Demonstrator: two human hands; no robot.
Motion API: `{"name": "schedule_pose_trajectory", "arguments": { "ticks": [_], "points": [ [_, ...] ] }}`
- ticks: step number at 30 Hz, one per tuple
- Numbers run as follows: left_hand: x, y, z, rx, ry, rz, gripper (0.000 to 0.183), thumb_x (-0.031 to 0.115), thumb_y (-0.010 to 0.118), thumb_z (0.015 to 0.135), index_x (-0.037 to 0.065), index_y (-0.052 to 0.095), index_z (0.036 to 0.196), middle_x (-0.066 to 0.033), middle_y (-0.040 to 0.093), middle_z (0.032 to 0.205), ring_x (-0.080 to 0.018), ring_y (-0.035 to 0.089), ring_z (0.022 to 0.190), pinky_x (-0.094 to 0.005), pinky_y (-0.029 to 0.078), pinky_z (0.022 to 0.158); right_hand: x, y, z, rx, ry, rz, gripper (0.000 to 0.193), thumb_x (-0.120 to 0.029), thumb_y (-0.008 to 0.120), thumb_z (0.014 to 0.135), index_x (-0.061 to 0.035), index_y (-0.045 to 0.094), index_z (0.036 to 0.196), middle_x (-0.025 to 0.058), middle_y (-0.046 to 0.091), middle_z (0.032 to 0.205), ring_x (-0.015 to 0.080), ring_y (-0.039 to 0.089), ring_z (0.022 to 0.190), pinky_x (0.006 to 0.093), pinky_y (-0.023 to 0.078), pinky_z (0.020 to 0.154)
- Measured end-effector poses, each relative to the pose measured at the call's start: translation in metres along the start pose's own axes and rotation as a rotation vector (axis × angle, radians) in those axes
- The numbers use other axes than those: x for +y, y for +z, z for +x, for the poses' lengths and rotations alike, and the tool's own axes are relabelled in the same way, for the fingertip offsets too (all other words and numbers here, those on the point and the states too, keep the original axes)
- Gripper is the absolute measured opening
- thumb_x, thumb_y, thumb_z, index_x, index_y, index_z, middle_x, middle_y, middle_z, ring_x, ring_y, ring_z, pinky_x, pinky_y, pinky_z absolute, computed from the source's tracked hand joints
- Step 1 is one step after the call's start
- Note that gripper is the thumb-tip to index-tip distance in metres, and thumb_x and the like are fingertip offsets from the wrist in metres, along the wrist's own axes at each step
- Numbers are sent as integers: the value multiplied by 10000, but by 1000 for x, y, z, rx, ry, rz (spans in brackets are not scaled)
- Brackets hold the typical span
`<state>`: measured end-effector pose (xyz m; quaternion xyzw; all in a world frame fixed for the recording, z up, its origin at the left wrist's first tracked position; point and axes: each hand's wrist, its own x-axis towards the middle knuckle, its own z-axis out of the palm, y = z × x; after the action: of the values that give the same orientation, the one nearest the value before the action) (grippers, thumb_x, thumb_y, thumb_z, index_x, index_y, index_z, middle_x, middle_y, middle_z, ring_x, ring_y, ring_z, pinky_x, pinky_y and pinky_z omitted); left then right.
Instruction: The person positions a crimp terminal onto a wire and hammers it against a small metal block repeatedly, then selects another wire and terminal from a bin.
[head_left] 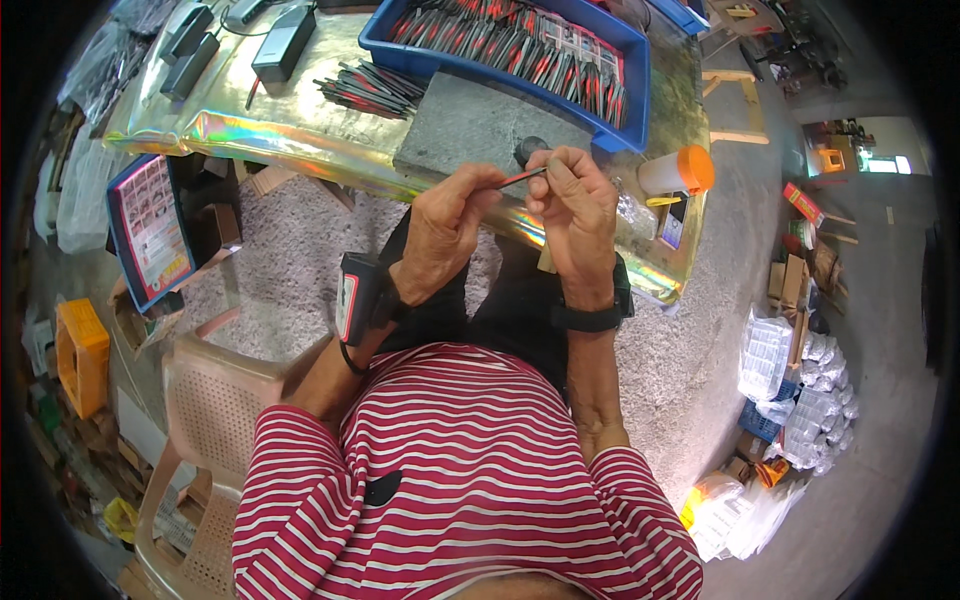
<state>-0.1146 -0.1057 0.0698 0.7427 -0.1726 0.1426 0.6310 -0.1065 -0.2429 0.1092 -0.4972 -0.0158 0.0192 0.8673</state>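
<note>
In front of my body, my left hand (445, 225) pinches one end of a thin black-and-red stick (520, 180). At its other end, the fingertips of my right hand (578, 215) are closed on it. The stick's exact kind is too small to make out. Just beyond my hands, a flat grey slab (470, 125) lies at the table's near edge, with a small dark round object (530, 148) on it. Left of the slab is a loose pile of similar thin dark sticks (370, 90). Behind it, a blue tray (643, 90) holds rows of many black-and-red pieces.
A jar with an orange lid (690, 170) stands at the right of the gold-covered table (330, 140). Dark boxy devices (285, 45) are at its left. A plastic chair (215, 400) is beside me, left; wrapped packages (810, 400) lie on the floor at right.
</note>
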Motion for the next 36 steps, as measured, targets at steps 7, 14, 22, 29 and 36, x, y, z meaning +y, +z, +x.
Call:
{"name": "schedule_pose_trajectory", "arguments": {
  "ticks": [7, 14, 22, 29, 36],
  "points": [
    [1, -3, -1, 5, 15, 42, 142, -33, 528, 778, 10, 527, 913, -72, 572, 756, -107, 551, 705, -224, 434, 607, 2, -1, 0, -27, -22, -62, 87, -65, 490, 833, 17, 499, 860, 77, 546, 831, 77, 518, 641, 185, 439, 527],
    [-4, -6, 2, 61, 236, 313, 147, -42, 553, 729, 8, 541, 867, -108, 578, 749, -242, 571, 666, -284, 443, 569, 7, -4, -2, 80, -111, -391, 79, -53, 522, 808, 26, 532, 810, 52, 558, 701, 76, 524, 581, 179, 433, 515],
    [1, -12, 9, -18, 435, 613, 175, 24, 504, 647, 64, 519, 817, -44, 555, 714, -192, 537, 658, -279, 408, 566, -5, -12, -7, 18, 71, -653, 91, -60, 500, 810, 23, 532, 789, 47, 538, 667, 64, 494, 533, 178, 398, 465],
    [26, -11, 24, -88, 474, 717, 240, -8, 570, 673, 42, 543, 906, -79, 558, 823, -216, 525, 810, -374, 367, 799, 15, -30, -14, 68, 141, -125, 104, -87, 528, 808, 17, 525, 815, 57, 528, 701, 61, 458, 526, 181, 361, 444],
    [36, 8, 11, 349, 276, 202, 458, 34, 593, 708, 47, 427, 1135, -125, 483, 990, -237, 484, 883, -336, 387, 785, 22, -34, -18, 113, 162, 307, 126, -93, 536, 809, 27, 511, 842, 96, 532, 777, 74, 453, 567, 190, 367, 481]
  ]
}}
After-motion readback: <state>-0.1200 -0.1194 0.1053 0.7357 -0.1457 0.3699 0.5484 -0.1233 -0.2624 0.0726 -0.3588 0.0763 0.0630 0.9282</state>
